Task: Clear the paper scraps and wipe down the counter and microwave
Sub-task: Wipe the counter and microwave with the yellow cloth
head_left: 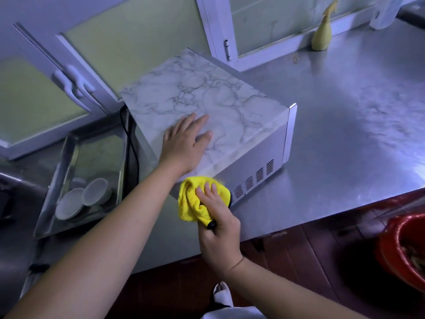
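Steel counter [345, 134]: left hand [184, 143] spread atop microwave [218, 95], right hand [218, 226] gripping cloth [190, 203] against its side

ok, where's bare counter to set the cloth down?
Widest free patch: steel counter right of the microwave, from the spray bottle at the back to the front edge. Microwave top beyond the left hand is bare too. Left side is crowded: tray with bowls, black cable. The right hand grips the yellow cloth.

Left hand [184, 143] flat, fingers straight — right hand [217, 223] curled, gripping cloth [190, 204].
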A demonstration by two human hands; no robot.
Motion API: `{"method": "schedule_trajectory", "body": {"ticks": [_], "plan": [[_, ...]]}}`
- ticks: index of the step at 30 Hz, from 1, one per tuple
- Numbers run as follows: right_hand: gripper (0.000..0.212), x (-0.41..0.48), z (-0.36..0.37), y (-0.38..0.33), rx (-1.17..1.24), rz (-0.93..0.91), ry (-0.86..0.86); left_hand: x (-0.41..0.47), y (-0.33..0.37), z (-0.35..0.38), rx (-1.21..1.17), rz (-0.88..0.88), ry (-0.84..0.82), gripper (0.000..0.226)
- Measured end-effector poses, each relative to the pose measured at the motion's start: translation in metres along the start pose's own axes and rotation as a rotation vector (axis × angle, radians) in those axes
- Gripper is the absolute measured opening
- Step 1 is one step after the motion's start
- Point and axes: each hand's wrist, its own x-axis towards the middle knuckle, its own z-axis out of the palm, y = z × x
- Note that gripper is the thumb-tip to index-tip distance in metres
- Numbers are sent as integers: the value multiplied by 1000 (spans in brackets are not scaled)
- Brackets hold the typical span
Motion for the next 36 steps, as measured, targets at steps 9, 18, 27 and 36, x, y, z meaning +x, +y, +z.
{"method": "schedule_trajectory", "body": {"ticks": [9,18,27,36], "plan": [[35,44,-80,-24,150,475,-127,-1,0,-1,5,0,9,50],[44,164,-153,-29,-63,-3,427,-2,2,0,61,3,-31,54],[58,207,-151,7,-435,-107,328,11,20,-7,154,155,-36,67],[72,194,-72,36,160,62,641,17,14,4,133,190,-29,64]]}}
